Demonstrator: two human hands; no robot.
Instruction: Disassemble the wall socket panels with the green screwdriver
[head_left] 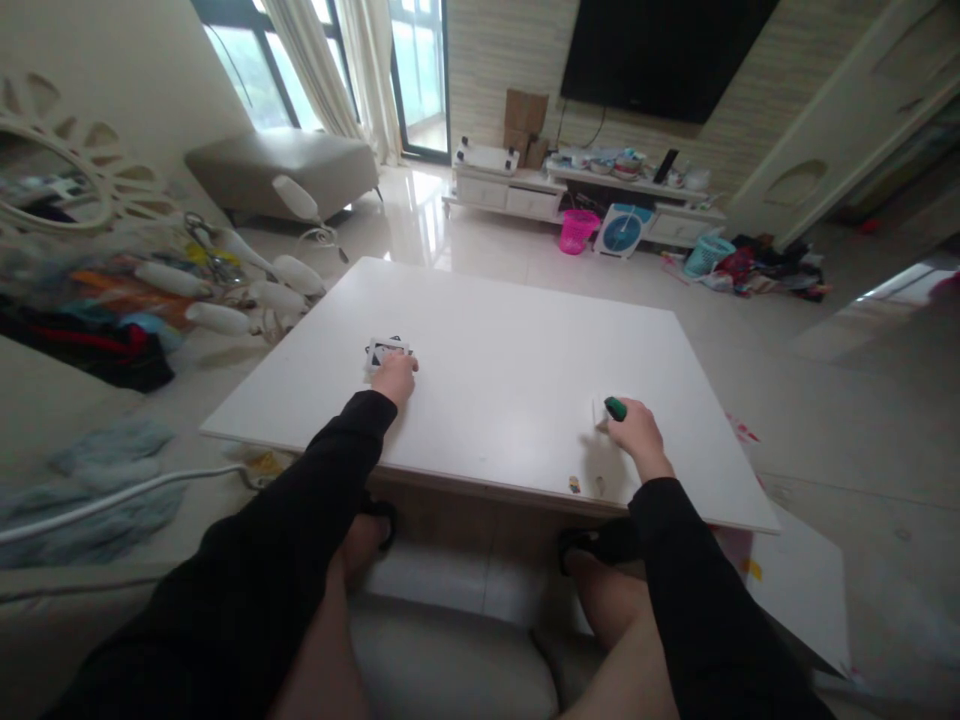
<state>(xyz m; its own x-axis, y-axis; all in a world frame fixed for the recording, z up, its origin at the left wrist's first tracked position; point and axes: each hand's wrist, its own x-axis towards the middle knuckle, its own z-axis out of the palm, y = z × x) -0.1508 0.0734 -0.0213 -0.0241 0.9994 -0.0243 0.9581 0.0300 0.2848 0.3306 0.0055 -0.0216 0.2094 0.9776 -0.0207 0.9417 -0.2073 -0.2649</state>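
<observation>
On the left part of the white table, my left hand has its fingers closed at the near edge of a small stack of black-and-white cards. Some cards at the bottom stick out at angles. Over the table's right part, my right hand is wrapped round a small object with a green, rounded end; its exact kind is unclear. A small white piece shows just left of those fingers, and whether they touch it I cannot tell. A little sticker-like figure lies near the front edge.
The white table spans the space before my knees. White lamp arms crowd its left edge. Beyond it stand a grey bench, a pink bucket, a blue-and-white fan and a low cabinet.
</observation>
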